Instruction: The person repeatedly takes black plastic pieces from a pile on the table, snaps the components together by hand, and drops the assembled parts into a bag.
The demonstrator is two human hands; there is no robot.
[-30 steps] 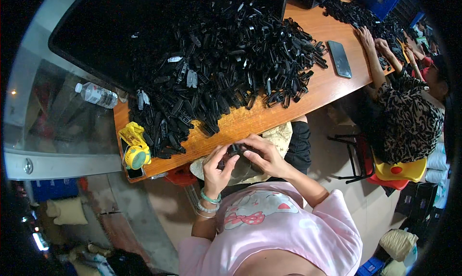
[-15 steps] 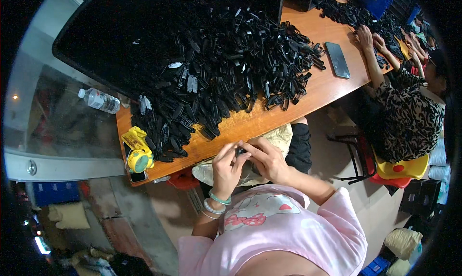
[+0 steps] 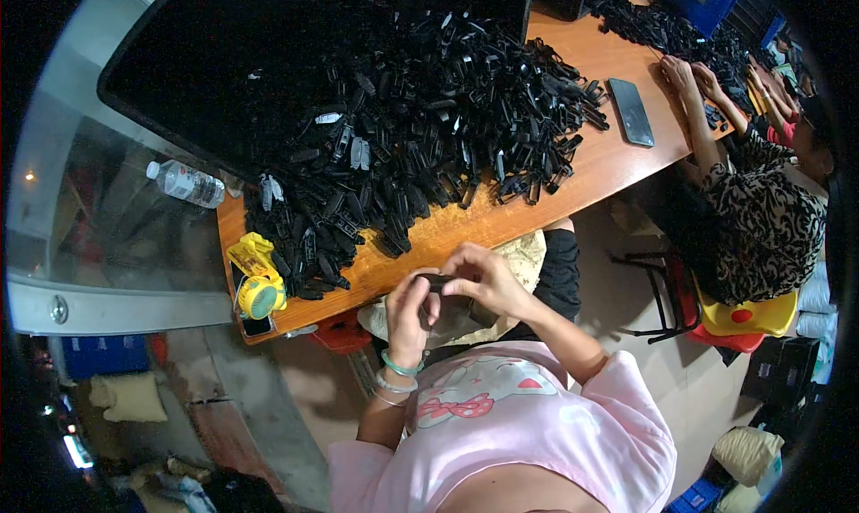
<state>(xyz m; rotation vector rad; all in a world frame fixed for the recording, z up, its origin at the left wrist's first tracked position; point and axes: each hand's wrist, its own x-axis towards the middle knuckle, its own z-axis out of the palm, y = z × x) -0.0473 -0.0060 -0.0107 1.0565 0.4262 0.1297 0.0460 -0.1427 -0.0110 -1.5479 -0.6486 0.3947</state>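
A small black plastic part [image 3: 435, 282] is held between my two hands, just off the table's near edge and above my lap. My left hand [image 3: 407, 314] grips its left end with bent fingers. At the other end, the thumb and fingers of my right hand [image 3: 486, 279] pinch it. Fingers cover much of the part, so its exact kind cannot be made out. Beyond my hands, a large heap of similar black plastic pieces [image 3: 403, 146] spreads over the wooden table [image 3: 573, 184]. Under my hands, a cream-coloured sack [image 3: 530, 261] lies across my lap.
A yellow-green handheld fan [image 3: 260, 296] stands at the table's left corner, with a plastic water bottle [image 3: 190, 185] behind it. A dark phone [image 3: 632, 112] lies right of the heap. Farther right, a co-worker in a patterned top [image 3: 768, 218] handles similar pieces.
My hands have shifted slightly left, and the right fingers have turned and re-gripped. More of the black part now shows between them. The heap looks unchanged.
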